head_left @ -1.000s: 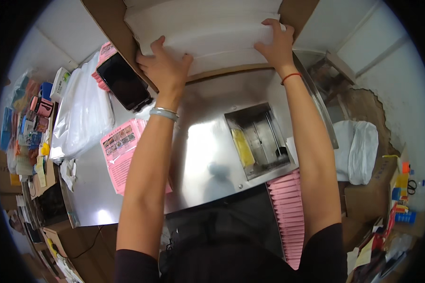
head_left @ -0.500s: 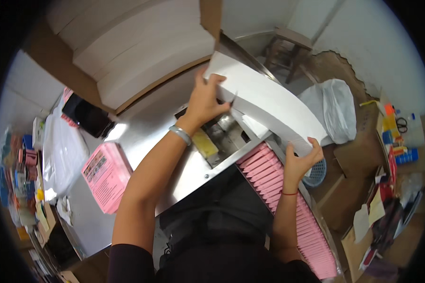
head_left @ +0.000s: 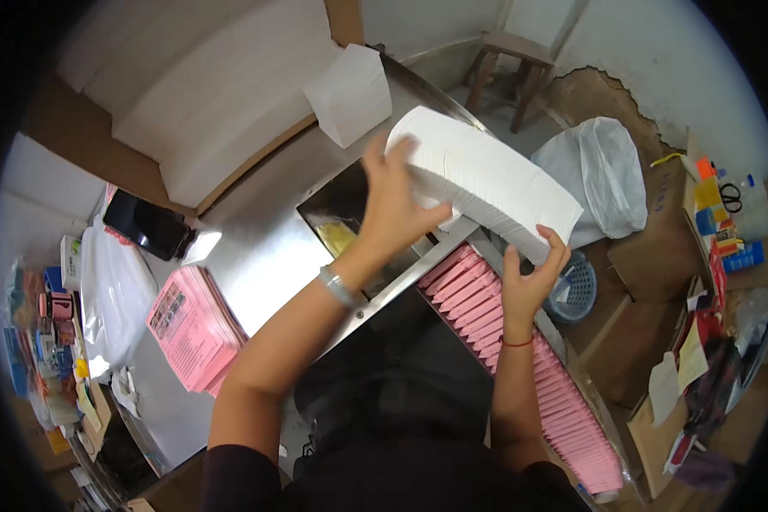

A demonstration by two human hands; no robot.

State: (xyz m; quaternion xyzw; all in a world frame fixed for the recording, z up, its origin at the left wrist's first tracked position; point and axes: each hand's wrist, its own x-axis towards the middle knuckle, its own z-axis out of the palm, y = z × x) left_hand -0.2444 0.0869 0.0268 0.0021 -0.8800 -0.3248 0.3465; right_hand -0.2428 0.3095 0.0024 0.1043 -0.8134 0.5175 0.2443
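A long, bowed stack of white sheets (head_left: 495, 171) slants over the right end of the metal table, its many edges showing along the near side. My right hand (head_left: 533, 277) grips the stack's near right end between thumb and fingers. At the other end is my left hand (head_left: 392, 200), fingers spread and slightly blurred, the thumb apart from them; whether it touches the sheets is hard to make out. Beneath that hand lies a rectangular recess (head_left: 316, 212) in the table, with a yellow piece (head_left: 337, 237) inside. A separate white paper block (head_left: 350, 94) stands farther back.
Pink printed packs (head_left: 192, 328) are piled on the table's left, near a black device (head_left: 145, 226). A long row of pink packs (head_left: 520, 375) runs beside my right arm. A blue basket (head_left: 576, 290), white bag (head_left: 593, 179) and wooden stool (head_left: 516, 64) are at right.
The separate white block now shows at the back, left of the stack. Sheet edges have become visible on the stack. My left hand's thumb and fingers are spread wider; the view has shifted slightly.
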